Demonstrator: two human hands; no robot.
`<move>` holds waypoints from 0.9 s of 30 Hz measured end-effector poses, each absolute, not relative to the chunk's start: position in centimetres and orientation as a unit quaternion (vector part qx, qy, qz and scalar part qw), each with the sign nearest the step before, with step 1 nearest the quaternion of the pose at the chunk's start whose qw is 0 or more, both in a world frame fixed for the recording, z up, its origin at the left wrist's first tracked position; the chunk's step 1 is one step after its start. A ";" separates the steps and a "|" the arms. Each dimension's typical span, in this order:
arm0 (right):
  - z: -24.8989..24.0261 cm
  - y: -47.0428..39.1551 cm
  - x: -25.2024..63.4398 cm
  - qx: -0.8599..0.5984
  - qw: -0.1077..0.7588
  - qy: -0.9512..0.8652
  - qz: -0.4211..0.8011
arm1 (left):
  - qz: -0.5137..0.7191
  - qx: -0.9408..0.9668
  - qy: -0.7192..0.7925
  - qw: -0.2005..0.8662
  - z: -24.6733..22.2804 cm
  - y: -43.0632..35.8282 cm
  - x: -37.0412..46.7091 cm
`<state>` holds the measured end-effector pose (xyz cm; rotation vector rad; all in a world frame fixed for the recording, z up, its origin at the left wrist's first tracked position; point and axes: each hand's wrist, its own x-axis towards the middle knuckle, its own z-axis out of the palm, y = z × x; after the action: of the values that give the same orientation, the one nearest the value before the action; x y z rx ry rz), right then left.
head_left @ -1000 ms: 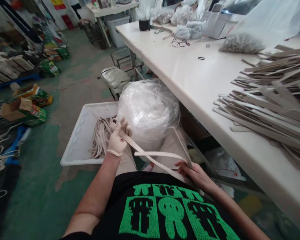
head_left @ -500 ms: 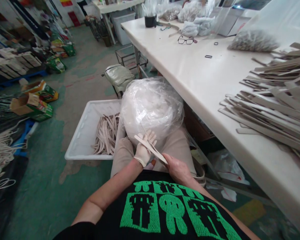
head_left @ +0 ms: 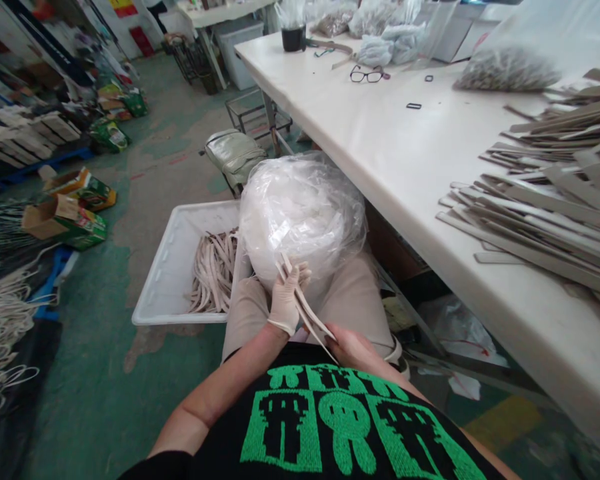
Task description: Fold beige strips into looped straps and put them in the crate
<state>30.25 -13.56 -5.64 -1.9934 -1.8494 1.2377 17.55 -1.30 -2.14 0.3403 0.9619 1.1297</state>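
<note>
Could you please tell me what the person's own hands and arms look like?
The left hand wears an off-white glove ending at the wrist; the right hand is bare. The left forearm is bare below a black sleeve.

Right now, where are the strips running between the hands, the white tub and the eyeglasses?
Strips (head_left: 308, 312): head view, on their middle stretch.
White tub (head_left: 169, 273): head view, on its bare inside.
Eyeglasses (head_left: 366, 75): head view, on the bridge.

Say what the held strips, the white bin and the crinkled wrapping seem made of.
Held strips: matte, perhaps leather or fabric; they curve, texture unclear. White bin: probably smooth moulded plastic, by its even rim. Crinkled wrapping: likely glossy plastic film, by its shiny creases.
</note>
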 end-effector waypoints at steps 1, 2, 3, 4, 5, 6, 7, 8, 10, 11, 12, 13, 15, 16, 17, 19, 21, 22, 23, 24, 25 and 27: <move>-5.6 -13.5 30.3 -0.658 0.086 -0.611 0.432 | 0.507 0.165 0.439 0.723 -2.2 -1.3 17.6; -5.4 -13.5 30.4 -0.639 0.105 -0.601 0.468 | 0.504 0.174 0.434 0.726 -2.2 -1.3 17.6; -5.2 -13.3 30.5 -0.608 0.137 -0.585 0.520 | 0.501 0.180 0.422 0.734 -2.1 -1.4 17.7; -4.9 -13.2 30.6 -0.564 0.183 -0.559 0.579 | 0.494 0.186 0.405 0.746 -1.9 -1.5 17.8; -4.7 -13.0 30.7 -0.513 0.231 -0.524 0.640 | 0.483 0.196 0.387 0.761 -1.7 -1.7 17.9; -4.5 -12.7 30.7 -0.464 0.273 -0.482 0.691 | 0.464 0.212 0.369 0.777 -1.5 -1.9 18.0; -4.4 -12.4 30.7 -0.425 0.302 -0.439 0.732 | 0.440 0.234 0.352 0.792 -1.3 -2.1 18.2; -4.4 -12.1 30.6 -0.400 0.320 -0.402 0.759 | 0.416 0.261 0.335 0.804 -1.1 -2.3 18.4; -4.4 -11.4 30.3 -0.383 0.339 -0.363 0.779 | 0.379 0.320 0.307 0.812 -0.7 -2.6 18.6; -4.3 -11.1 30.2 -0.382 0.345 -0.357 0.779 | 0.370 0.345 0.301 0.808 -0.6 -2.7 18.7; -4.2 -10.8 30.0 -0.384 0.354 -0.357 0.775 | 0.367 0.362 0.300 0.802 -0.5 -2.7 18.7; -4.0 -10.6 29.9 -0.389 0.365 -0.359 0.766 | 0.370 0.372 0.303 0.796 -0.4 -2.7 18.6; -3.5 -10.3 29.8 -0.409 0.386 -0.367 0.741 | 0.384 0.370 0.312 0.786 -0.3 -2.5 18.4; -3.3 -10.2 29.8 -0.421 0.394 -0.370 0.729 | 0.390 0.364 0.315 0.785 -0.4 -2.5 18.3; -3.2 -10.2 29.8 -0.433 0.402 -0.371 0.717 | 0.395 0.357 0.316 0.785 -0.5 -2.5 18.2; -3.3 -10.3 29.9 -0.449 0.416 -0.364 0.702 | 0.400 0.346 0.315 0.787 -1.0 -2.7 18.1; -3.7 -10.3 30.4 -0.453 0.425 -0.343 0.705 | 0.397 0.348 0.311 0.790 -1.8 -2.9 18.0; -4.0 -10.3 30.7 -0.449 0.424 -0.331 0.714 | 0.391 0.362 0.309 0.788 -2.1 -2.8 17.9; -4.1 -10.3 31.1 -0.440 0.419 -0.323 0.725 | 0.379 0.389 0.305 0.782 -2.4 -2.5 17.7; -4.3 -10.3 31.6 -0.429 0.416 -0.320 0.735 | 0.363 0.428 0.301 0.771 -2.5 -1.9 17.4; -4.3 -10.3 32.1 -0.417 0.414 -0.322 0.742 | 0.349 0.477 0.298 0.749 -2.5 -0.9 16.9; -4.2 -10.3 33.2 -0.400 0.420 -0.335 0.742 | 0.340 0.591 0.303 0.666 -2.0 2.1 16.0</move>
<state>33.16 -10.32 -4.24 -1.0039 -0.8405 1.8614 16.05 2.12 -2.01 1.3341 0.6834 0.7686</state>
